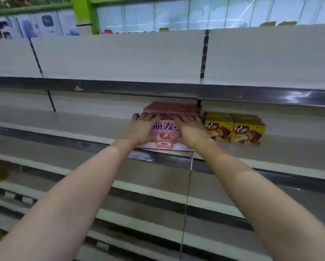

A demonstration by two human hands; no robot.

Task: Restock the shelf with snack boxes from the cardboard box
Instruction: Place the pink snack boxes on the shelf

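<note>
A pink snack box (166, 133) with a strawberry cake picture stands upright at the front edge of a grey shelf (82, 125). My left hand (142, 127) lies flat against the left half of its front face, fingers straight and reaching the top edge. My right hand (191, 129) lies flat on the right half in the same way. Just right of the pink box stand two yellow chocolate-pie boxes (235, 129), side by side. The cardboard box is out of view.
The shelf stretches bare to the left and to the right of the yellow boxes. A higher shelf lip (120, 88) overhangs just above the pink box. Several lower shelves (139, 187) step down toward me. A dark upright post (204, 53) divides the back panels.
</note>
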